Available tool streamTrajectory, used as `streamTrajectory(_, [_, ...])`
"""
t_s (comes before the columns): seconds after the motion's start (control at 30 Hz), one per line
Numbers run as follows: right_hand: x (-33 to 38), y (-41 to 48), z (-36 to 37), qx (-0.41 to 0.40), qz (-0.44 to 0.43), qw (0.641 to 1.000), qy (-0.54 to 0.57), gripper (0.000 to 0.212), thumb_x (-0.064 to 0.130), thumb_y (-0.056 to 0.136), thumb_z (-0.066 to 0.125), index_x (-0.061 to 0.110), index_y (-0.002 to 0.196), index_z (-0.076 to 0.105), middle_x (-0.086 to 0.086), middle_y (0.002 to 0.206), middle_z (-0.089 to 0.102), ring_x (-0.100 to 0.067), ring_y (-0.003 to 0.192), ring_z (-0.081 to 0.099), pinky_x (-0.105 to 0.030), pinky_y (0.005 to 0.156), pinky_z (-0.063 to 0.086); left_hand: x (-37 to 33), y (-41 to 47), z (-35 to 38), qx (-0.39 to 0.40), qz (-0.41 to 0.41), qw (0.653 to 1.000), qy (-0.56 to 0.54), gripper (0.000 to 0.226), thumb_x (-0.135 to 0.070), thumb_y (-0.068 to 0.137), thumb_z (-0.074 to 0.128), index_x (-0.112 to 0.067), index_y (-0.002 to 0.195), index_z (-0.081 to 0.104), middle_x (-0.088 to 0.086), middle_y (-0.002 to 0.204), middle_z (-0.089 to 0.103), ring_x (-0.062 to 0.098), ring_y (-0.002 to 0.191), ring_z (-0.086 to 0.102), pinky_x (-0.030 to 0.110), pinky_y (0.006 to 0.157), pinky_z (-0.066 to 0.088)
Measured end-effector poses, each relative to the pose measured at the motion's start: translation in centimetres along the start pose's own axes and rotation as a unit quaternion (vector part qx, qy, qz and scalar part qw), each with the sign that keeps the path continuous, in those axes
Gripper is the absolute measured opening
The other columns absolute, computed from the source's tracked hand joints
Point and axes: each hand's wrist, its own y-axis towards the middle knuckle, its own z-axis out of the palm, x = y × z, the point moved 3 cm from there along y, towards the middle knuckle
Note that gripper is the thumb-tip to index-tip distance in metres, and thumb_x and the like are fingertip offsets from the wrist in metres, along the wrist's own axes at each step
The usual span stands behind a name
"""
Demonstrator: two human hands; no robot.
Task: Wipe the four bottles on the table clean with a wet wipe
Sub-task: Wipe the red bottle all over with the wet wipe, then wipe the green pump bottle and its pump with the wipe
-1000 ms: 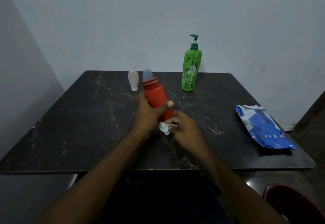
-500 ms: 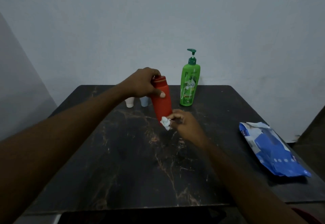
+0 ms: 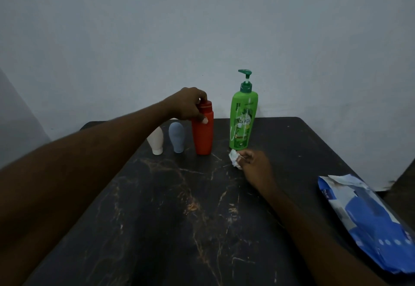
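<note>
**A:** While the wipe pack [image 3: 368, 216] lay nearest, at four o'clock on the desk [image 3: 179, 229], what was the right hand [image 3: 253, 164] doing?

**B:** It was clenched round a crumpled wet wipe [image 3: 234, 159], just at the foot of the green pump bottle [image 3: 242, 120] at one o'clock.

**A:** And the left hand [image 3: 189, 106]?

**B:** It was grasping the red bottle [image 3: 203, 133] by its cap, at twelve o'clock. The bottle looked to be standing upright on the desk.

**A:** How should that step go?

**B:** I'd judge it best to let go only once the base sat flat, then steady the green one by its body, not the pump, before wiping.

**A:** Anything in the way?

**B:** The blue bottle [image 3: 177, 136] and white bottle [image 3: 156, 141] stood at eleven o'clock, just beside the red one; the left forearm crossed above the white one and could tip it.
</note>
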Motion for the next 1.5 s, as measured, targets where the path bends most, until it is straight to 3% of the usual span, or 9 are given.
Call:
streamTrajectory(0.07, [-0.2,0.1,0.1,-0.006,0.004,1.000,-0.016,0.025,0.054,0.087,0.067,0.032,0.077,0.073,0.004,0.079,0.075,-0.015,0.079,0.072,-0.044,0.082,0.058,0.4,0.6,0.2,-0.006,0.001,1.000,-0.006,0.055,-0.034,0.076,0.088,-0.009,0.118,0.063,0.002,0.104,0.060,0.021,0.094,0.058,0.030,0.073,0.043])
streamTrajectory(0.2, [-0.7,0.2,0.2,-0.013,-0.010,0.999,-0.050,0.010,0.035,0.094,0.066,0.028,0.096,0.074,0.008,0.089,0.074,-0.007,0.085,0.069,-0.030,0.080,0.055,0.4,1.4,0.7,-0.014,0.006,1.000,-0.014,0.057,-0.033,0.077,0.088,-0.009,0.121,0.061,0.003,0.105,0.059,0.021,0.094,0.056,0.031,0.076,0.042])
streamTrajectory(0.5, [-0.4,-0.2,-0.1,-0.034,-0.006,0.998,-0.045,0.014,0.033,0.094,0.066,0.025,0.102,0.074,0.015,0.082,0.067,0.008,0.076,0.061,-0.004,0.061,0.041,0.1,2.1,0.3,0.020,0.005,1.000,-0.004,0.054,-0.034,0.077,0.088,-0.010,0.117,0.060,0.007,0.107,0.063,0.023,0.090,0.060,0.039,0.080,0.056])
streamTrajectory(0.77, [-0.6,-0.1,-0.1,-0.028,0.006,0.999,-0.042,0.017,0.036,0.095,0.064,0.025,0.103,0.074,0.014,0.086,0.070,0.003,0.079,0.063,-0.010,0.065,0.043,0.0,1.9,0.1,0.038,-0.007,0.999,-0.017,0.053,-0.031,0.075,0.090,-0.011,0.116,0.061,0.008,0.110,0.066,0.025,0.091,0.068,0.043,0.080,0.062])
streamTrajectory(1.1, [-1.0,0.1,0.1,-0.031,0.001,0.999,-0.044,0.017,0.025,0.096,0.064,0.023,0.109,0.073,0.015,0.088,0.067,0.007,0.079,0.059,-0.006,0.065,0.040,0.3,2.5,0.4,0.065,-0.021,0.997,-0.029,0.058,-0.024,0.078,0.088,-0.015,0.122,0.052,0.006,0.112,0.058,0.017,0.080,0.064,0.031,0.066,0.059])
streamTrajectory(1.33, [-1.1,0.2,0.2,-0.036,0.006,0.999,-0.018,0.016,0.028,0.094,0.067,0.022,0.107,0.075,0.010,0.091,0.073,0.002,0.082,0.065,-0.011,0.068,0.046,0.5,2.6,0.6,0.071,-0.030,0.997,-0.030,0.071,-0.033,0.073,0.091,-0.017,0.131,0.051,0.011,0.127,0.061,0.027,0.099,0.066,0.041,0.077,0.062])
streamTrajectory(1.4, [-1.1,0.2,0.2,-0.034,0.006,0.999,-0.013,0.015,0.031,0.094,0.067,0.024,0.105,0.075,0.011,0.091,0.074,0.002,0.082,0.066,-0.013,0.068,0.047,0.2,2.5,0.4,0.050,-0.023,0.998,-0.033,0.083,-0.044,0.070,0.091,-0.020,0.137,0.048,0.007,0.130,0.060,0.022,0.105,0.060,0.037,0.081,0.054])
streamTrajectory(1.5, [-0.9,0.0,0.1,-0.034,0.001,0.999,-0.008,0.015,0.033,0.094,0.066,0.025,0.103,0.075,0.013,0.088,0.072,0.005,0.080,0.064,-0.009,0.065,0.045,-1.0,2.3,-0.9,-0.062,0.021,0.997,-0.048,0.097,-0.055,0.067,0.089,-0.019,0.146,0.044,0.008,0.136,0.056,0.017,0.114,0.049,0.031,0.087,0.041])
